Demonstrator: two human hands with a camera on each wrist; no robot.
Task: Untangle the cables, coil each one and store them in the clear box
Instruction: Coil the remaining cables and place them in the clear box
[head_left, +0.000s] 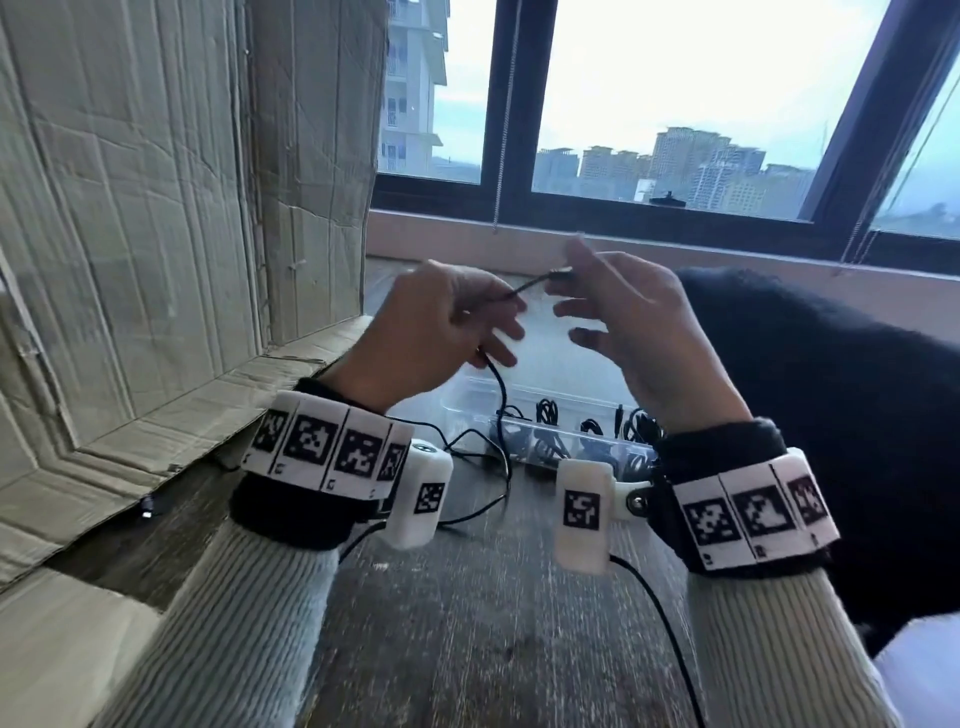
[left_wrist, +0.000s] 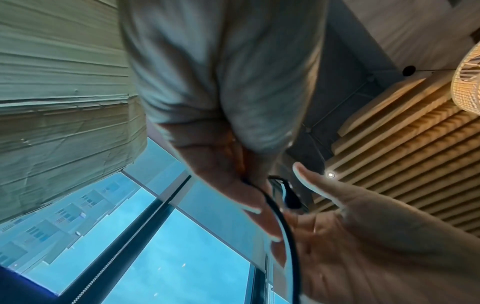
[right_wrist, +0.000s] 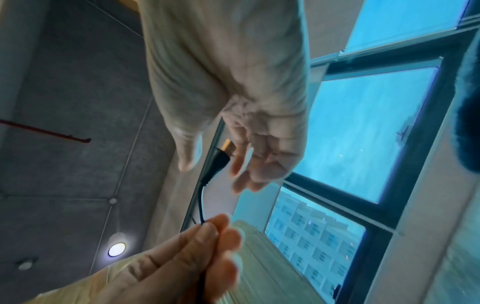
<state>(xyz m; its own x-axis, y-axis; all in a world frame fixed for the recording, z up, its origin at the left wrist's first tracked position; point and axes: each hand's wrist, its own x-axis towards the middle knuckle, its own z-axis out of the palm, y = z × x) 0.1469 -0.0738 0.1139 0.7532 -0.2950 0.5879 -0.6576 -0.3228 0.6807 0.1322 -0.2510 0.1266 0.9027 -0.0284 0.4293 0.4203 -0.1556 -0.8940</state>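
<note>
My left hand is raised over the table and grips a thin black cable near its end. The rest of that cable hangs down to the tabletop. Its short free end sticks out to the right and finishes in a black plug with a gold tip. My right hand has its fingers spread, and the plug lies between thumb and fingers without being clamped. Below the hands stands the clear box, with several coiled black cables inside.
Creased cardboard walls off the left side and lies along the table's left edge. A dark fluffy garment fills the right. Loose cable trails over the wooden table in front of the box. The window sill is behind.
</note>
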